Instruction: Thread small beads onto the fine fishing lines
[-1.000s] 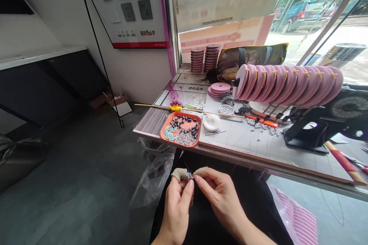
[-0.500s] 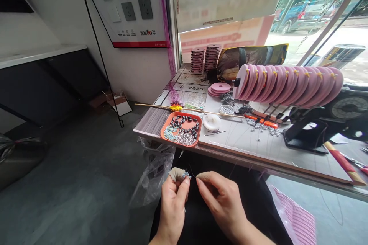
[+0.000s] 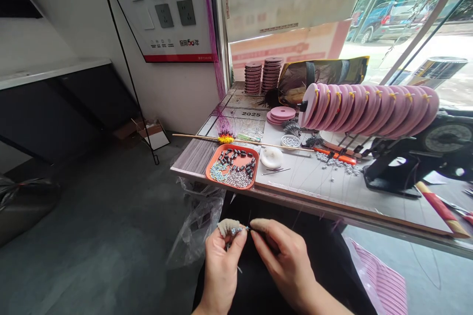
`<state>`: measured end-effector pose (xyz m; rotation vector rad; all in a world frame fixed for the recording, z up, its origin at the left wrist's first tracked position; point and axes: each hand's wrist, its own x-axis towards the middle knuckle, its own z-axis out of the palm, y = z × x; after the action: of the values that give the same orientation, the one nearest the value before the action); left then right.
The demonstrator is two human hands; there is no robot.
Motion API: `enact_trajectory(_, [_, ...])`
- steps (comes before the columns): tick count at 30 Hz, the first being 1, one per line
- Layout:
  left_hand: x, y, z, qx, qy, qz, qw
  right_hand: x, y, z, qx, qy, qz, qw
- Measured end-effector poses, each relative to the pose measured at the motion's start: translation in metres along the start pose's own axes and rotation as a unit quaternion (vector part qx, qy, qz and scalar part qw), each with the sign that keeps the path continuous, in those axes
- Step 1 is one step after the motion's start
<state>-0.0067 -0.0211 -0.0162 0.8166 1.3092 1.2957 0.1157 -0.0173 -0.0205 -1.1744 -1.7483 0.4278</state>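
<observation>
Over my lap, my left hand [image 3: 223,261] is closed, its thumb and wrapped index finger pinching a small cluster of light-blue pieces [image 3: 235,230]. Their exact kind is too small to tell. My right hand [image 3: 286,253] almost meets it, thumb and covered index fingertip pressed together at the end of the cluster. What lies in that pinch is tiny and dark, and I cannot make it out. Beyond both hands, on the table edge, an orange tray [image 3: 209,161] holds black cylinders, blue tubes and silvery bits in separate heaps.
Pink discs [image 3: 369,108] line a spindle on a black machine [image 3: 391,167] at the right. A thin stick [image 3: 192,135] crosses the table [image 3: 310,189]. Near it are a white round dish [image 3: 272,157], a tub of grey beads [image 3: 290,141] and loose weights. Plastic bags hang below the edge.
My hands have drawn slightly closer together, the right fingertips now meeting the end of the blue cluster. The left thumb has shifted a little to the right.
</observation>
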Motion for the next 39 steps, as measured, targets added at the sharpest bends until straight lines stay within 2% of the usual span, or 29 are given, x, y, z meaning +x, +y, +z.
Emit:
enact_trajectory(3, [0.002,-0.004,-0.003,-0.060,-0.025,-0.025,0.998,0.001,0.000,-0.002,-0.104,0.004,-0.081,0.991])
enact_trajectory(6, [0.001,-0.002,-0.003,-0.101,-0.024,-0.032,0.994,0.004,-0.003,-0.002,-0.178,-0.048,-0.134,0.974])
enact_trajectory(11, [-0.002,0.015,0.005,-0.212,-0.051,-0.140,0.966,0.006,-0.009,0.000,-0.138,-0.110,-0.127,0.976])
enact_trajectory(12, [0.001,0.021,0.003,-0.228,-0.049,-0.144,0.962,0.005,-0.010,-0.001,-0.124,-0.116,-0.125,0.978])
enact_trajectory(14, [0.013,0.035,-0.005,-0.244,-0.005,-0.096,0.965,0.002,-0.010,-0.003,-0.102,-0.124,-0.122,0.979])
enact_trajectory(15, [0.022,0.043,-0.011,-0.239,0.037,-0.035,0.970,0.001,-0.010,-0.005,-0.088,-0.127,-0.117,0.981])
enact_trajectory(16, [0.033,0.052,-0.018,-0.220,0.072,0.037,0.972,-0.001,-0.009,-0.006,-0.065,-0.134,-0.105,0.983])
enact_trajectory(17, [0.045,0.060,-0.025,-0.160,0.082,0.107,0.978,-0.001,-0.009,-0.007,-0.033,-0.145,-0.083,0.985])
enact_trajectory(18, [0.057,0.068,-0.030,-0.051,0.064,0.157,0.984,-0.002,-0.009,-0.007,0.009,-0.160,-0.052,0.986])
enact_trajectory(19, [0.070,0.075,-0.034,0.116,0.017,0.192,0.974,-0.001,-0.009,-0.007,0.053,-0.172,-0.016,0.984])
enact_trajectory(20, [0.083,0.080,-0.036,0.270,-0.029,0.220,0.937,0.000,-0.009,-0.006,0.097,-0.184,0.019,0.978])
enact_trajectory(22, [0.106,0.087,-0.033,0.403,-0.078,0.234,0.881,0.002,-0.009,-0.004,0.161,-0.197,0.069,0.965])
enact_trajectory(27, [0.145,0.094,-0.009,0.544,-0.127,0.255,0.790,0.004,-0.005,0.000,0.212,-0.184,0.132,0.951])
enact_trajectory(32, [0.155,0.094,0.005,0.630,-0.167,0.258,0.713,0.001,-0.004,-0.001,0.223,-0.178,0.160,0.945])
enact_trajectory(36, [0.159,0.094,0.008,0.665,-0.171,0.260,0.679,0.001,-0.005,-0.001,0.233,-0.182,0.170,0.940])
enact_trajectory(39, [0.161,0.094,0.010,0.668,-0.180,0.264,0.673,0.001,-0.004,0.000,0.238,-0.180,0.180,0.937])
